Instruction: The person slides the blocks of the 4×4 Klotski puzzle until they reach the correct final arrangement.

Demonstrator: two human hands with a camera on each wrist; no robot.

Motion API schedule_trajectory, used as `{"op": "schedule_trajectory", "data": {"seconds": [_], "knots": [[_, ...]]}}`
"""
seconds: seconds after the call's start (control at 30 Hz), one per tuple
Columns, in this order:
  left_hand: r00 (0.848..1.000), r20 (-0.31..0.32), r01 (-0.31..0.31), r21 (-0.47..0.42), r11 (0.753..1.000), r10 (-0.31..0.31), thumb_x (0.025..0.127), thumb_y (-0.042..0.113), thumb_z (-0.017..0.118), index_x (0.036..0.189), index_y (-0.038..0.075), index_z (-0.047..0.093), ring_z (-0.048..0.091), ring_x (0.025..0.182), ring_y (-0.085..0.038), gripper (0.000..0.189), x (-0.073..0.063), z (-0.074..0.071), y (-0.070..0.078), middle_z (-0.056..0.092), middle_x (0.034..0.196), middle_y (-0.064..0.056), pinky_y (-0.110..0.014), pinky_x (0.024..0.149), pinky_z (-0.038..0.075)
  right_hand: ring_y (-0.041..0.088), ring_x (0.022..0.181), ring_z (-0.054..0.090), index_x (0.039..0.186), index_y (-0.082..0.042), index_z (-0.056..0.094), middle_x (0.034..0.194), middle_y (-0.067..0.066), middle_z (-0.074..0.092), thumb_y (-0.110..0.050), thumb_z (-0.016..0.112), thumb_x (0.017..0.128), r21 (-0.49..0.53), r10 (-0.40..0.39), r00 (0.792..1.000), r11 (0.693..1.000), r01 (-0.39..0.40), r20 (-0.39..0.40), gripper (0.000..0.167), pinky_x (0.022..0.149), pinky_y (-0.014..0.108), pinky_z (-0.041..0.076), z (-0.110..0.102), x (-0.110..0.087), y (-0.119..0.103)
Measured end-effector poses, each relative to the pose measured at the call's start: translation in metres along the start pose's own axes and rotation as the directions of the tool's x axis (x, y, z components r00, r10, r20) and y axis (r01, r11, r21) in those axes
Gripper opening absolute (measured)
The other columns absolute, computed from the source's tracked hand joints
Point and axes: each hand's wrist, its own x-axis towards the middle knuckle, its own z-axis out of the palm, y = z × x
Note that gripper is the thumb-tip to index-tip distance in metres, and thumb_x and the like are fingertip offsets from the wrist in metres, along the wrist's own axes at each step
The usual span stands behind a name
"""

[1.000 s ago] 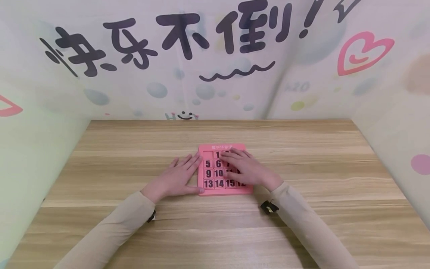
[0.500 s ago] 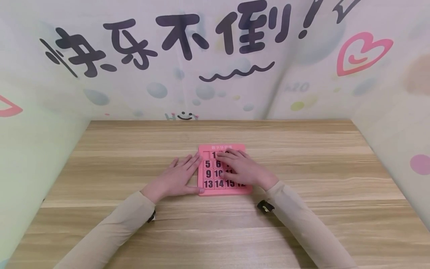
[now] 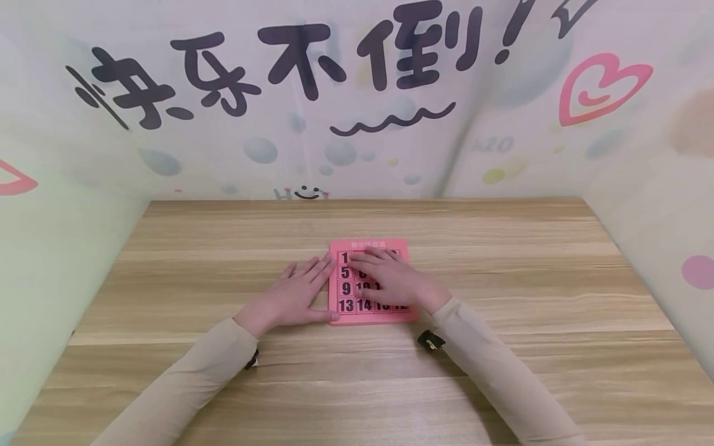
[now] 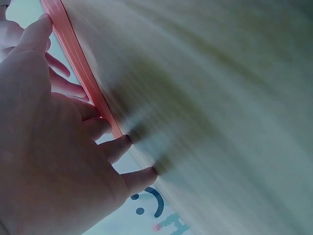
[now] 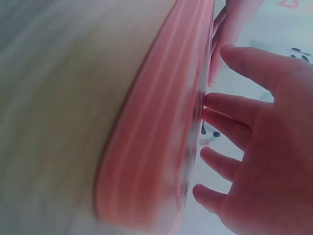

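The left hand [image 3: 291, 298] is placed along the left side of the pink number puzzle [image 3: 370, 319], with fingers stretched and the thumb at its near left corner. The right hand [image 3: 398, 282] is over its right part, fingers spread; perhaps two fingertips touch its face. Both forearms [image 3: 195, 365] approach from its near side.

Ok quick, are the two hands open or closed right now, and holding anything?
Left hand: open, touching the left side of the pink number sliding puzzle, not gripping.
Right hand: open, touching the number tiles, holding nothing.

Soft light (wrist views dimmer).
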Motion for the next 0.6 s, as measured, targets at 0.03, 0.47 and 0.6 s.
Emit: {"op": "schedule_trajectory", "data": {"seconds": [0.03,0.47,0.6], "knots": [[1.0,0.0,0.0,0.001,1.0,0.0,0.088,0.07,0.047,0.155,0.007,0.011,0.006,0.145,-0.032,0.099,-0.0001,0.0,0.0002,0.003,0.161,-0.008,-0.058,0.114,0.006,0.033,0.144,0.017,0.149,-0.009,0.037,0.156,0.005,0.03,-0.041,0.053,0.098,-0.001,-0.001,1.0,1.0,0.001,0.001,0.062,0.116,0.054,0.009,0.0004,0.0007,-0.0002],[1.0,0.001,0.005,0.004,1.0,-0.005,0.087,0.072,0.044,0.155,0.009,0.008,0.005,0.146,-0.03,0.1,0.0007,0.0034,-0.0019,0.001,0.16,-0.007,-0.057,0.114,0.005,0.035,0.143,0.017,0.149,-0.008,0.037,0.155,0.007,0.031,-0.037,0.055,0.097,0.035,-0.026,0.999,0.999,0.027,-0.024,0.062,0.115,0.055,0.008,0.0011,-0.0036,0.0042],[1.0,-0.006,-0.001,-0.001,1.0,0.001,0.087,0.072,0.045,0.155,0.008,0.009,0.005,0.145,-0.031,0.1,0.0003,0.0033,-0.0019,0.002,0.16,-0.007,-0.057,0.114,0.005,0.036,0.143,0.018,0.149,-0.009,0.037,0.154,0.007,0.032,-0.035,0.056,0.097,0.049,-0.02,0.999,0.999,0.022,-0.04,0.061,0.115,0.055,0.008,-0.0002,-0.0072,0.009]]}}
